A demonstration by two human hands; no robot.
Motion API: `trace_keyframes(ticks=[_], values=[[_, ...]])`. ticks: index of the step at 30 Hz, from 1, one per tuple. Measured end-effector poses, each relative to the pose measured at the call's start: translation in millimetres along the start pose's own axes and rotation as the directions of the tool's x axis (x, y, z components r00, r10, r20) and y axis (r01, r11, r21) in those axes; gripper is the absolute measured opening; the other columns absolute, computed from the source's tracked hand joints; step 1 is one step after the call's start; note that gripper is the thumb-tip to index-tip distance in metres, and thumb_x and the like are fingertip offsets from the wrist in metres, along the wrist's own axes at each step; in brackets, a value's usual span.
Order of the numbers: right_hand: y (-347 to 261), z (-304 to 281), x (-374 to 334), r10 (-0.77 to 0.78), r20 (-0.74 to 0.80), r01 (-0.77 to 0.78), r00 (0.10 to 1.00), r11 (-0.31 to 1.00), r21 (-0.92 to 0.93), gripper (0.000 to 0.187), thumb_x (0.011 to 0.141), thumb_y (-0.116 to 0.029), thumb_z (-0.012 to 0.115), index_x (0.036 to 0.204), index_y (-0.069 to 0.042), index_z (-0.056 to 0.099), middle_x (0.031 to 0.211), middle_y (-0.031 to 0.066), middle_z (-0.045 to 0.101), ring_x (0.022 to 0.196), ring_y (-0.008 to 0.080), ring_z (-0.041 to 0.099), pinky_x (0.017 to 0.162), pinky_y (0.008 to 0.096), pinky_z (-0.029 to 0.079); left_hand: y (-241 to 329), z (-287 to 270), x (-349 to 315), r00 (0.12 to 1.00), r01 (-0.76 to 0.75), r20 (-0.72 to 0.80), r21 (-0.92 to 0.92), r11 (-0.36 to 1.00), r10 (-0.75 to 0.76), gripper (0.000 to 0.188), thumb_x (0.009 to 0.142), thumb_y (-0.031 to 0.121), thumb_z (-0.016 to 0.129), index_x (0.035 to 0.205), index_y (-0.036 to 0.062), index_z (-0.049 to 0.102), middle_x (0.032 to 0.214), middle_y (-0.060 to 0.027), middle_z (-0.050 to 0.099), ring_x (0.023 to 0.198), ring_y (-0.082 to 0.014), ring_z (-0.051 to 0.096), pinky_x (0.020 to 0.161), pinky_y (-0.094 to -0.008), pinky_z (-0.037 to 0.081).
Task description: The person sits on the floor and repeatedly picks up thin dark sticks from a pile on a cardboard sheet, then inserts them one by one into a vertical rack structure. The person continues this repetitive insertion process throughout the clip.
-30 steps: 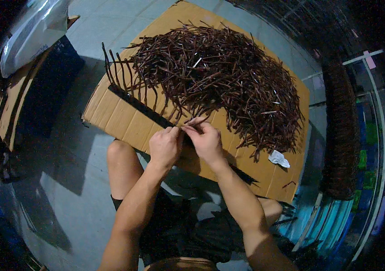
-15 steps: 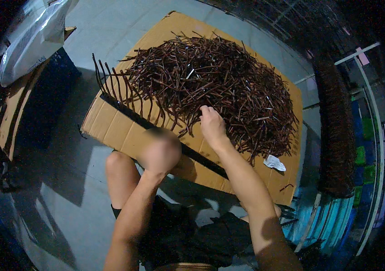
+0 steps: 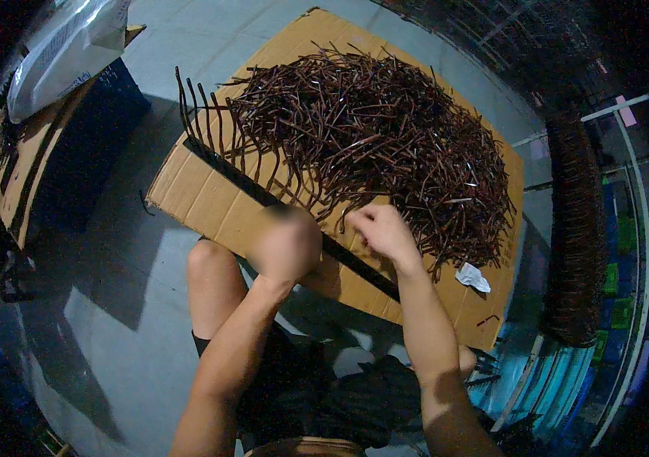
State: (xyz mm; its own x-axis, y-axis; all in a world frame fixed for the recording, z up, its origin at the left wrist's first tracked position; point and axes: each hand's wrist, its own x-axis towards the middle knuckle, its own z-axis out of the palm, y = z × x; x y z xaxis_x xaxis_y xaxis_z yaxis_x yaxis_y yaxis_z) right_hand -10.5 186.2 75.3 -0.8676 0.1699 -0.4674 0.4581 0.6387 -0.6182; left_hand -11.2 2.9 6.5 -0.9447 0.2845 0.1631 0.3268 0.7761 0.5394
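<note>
A long black strip (image 3: 233, 180) lies slantwise along the near edge of a cardboard sheet (image 3: 187, 186). Several thin, wavy brown rods (image 3: 221, 126) stand in a row along its far left part, like comb teeth. My left hand (image 3: 285, 244) is at the middle of the strip; it is blurred and its fingers cannot be made out. Just right of it, my right hand (image 3: 387, 234) is closed in a pinch on a short brown rod (image 3: 344, 221), above the strip's far side. Behind both hands rises a big tangled heap of similar rods (image 3: 370, 122).
A crumpled white paper (image 3: 473, 277) and a single bent rod (image 3: 487, 321) lie at the sheet's right. On the left stands a blue box (image 3: 103, 137) with cardboard and a plastic bag (image 3: 73, 61) on top. A dark bristly bundle (image 3: 574, 228) and a metal rack (image 3: 639, 183) stand to the right.
My right hand has drawn back from the heap toward the strip, with a rod in its fingers. My left hand stays at the strip. The whole view has shifted slightly.
</note>
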Motion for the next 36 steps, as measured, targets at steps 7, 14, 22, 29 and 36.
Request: trace_keyframes(ticks=[7, 14, 22, 29, 36], values=[[22.9, 8.2, 29.2, -0.484, 0.148, 0.456, 0.862, 0.616, -0.642, 0.020, 0.077, -0.004, 0.057, 0.097, -0.003, 0.054, 0.100, 0.0144, 0.051, 0.096, 0.0313, 0.055, 0.079, 0.0417, 0.050, 5.1, -5.5, 2.4, 0.999, -0.038, -0.016, -0.047, 0.998, 0.037, 0.017, 0.080, 0.022, 0.064, 0.084, 0.0052, 0.061, 0.079, -0.0157, 0.062, 0.072, -0.0344, 0.061, 0.063, -0.0408, 0.049], [34.7, -0.5, 28.8, -0.520, 0.228, 0.507, 0.823, 0.493, -0.707, 0.012, 0.079, -0.006, 0.053, 0.091, -0.004, 0.052, 0.091, 0.0143, 0.053, 0.090, 0.0328, 0.056, 0.073, 0.0422, 0.050, -0.4, -17.6, 8.0, 0.999, 0.011, -0.031, -0.097, 0.995, -0.014, 0.017, 0.081, 0.020, 0.063, 0.086, 0.0045, 0.059, 0.081, -0.0167, 0.061, 0.075, -0.0360, 0.060, 0.064, -0.0417, 0.048], [36.8, -19.3, 45.7, -0.528, 0.015, 0.402, 0.849, 0.628, -0.667, 0.018, 0.079, -0.001, 0.055, 0.096, -0.001, 0.051, 0.096, 0.0164, 0.053, 0.089, 0.0350, 0.056, 0.073, 0.0414, 0.049, -7.2, -18.6, 12.7, 0.994, 0.051, -0.085, -0.232, 0.971, -0.072, 0.017, 0.080, 0.019, 0.064, 0.085, 0.0037, 0.060, 0.080, -0.0164, 0.062, 0.075, -0.0356, 0.060, 0.065, -0.0409, 0.048], [18.7, -16.2, 47.3, -0.379, 0.057, 0.290, 0.924, 0.593, -0.751, 0.013, 0.077, -0.004, 0.057, 0.088, 0.001, 0.059, 0.093, 0.0155, 0.054, 0.087, 0.0332, 0.058, 0.076, 0.0412, 0.050, -7.1, -14.3, 7.3, 0.996, 0.032, -0.068, -0.284, 0.958, -0.053, 0.017, 0.081, 0.020, 0.062, 0.087, 0.0047, 0.061, 0.082, -0.0146, 0.062, 0.076, -0.0341, 0.060, 0.066, -0.0403, 0.049], [15.7, -14.4, 25.5, -0.301, -0.144, 0.318, 0.943, 0.942, 0.106, 0.026, 0.086, -0.018, 0.057, 0.108, -0.005, 0.063, 0.116, 0.0110, 0.060, 0.102, 0.0245, 0.058, 0.088, 0.0359, 0.045, -3.3, -15.3, 7.3, 0.994, 0.103, -0.001, -0.203, 0.974, -0.106, 0.021, 0.080, 0.024, 0.064, 0.088, 0.0047, 0.061, 0.083, -0.0137, 0.063, 0.078, -0.0325, 0.061, 0.067, -0.0386, 0.049]])
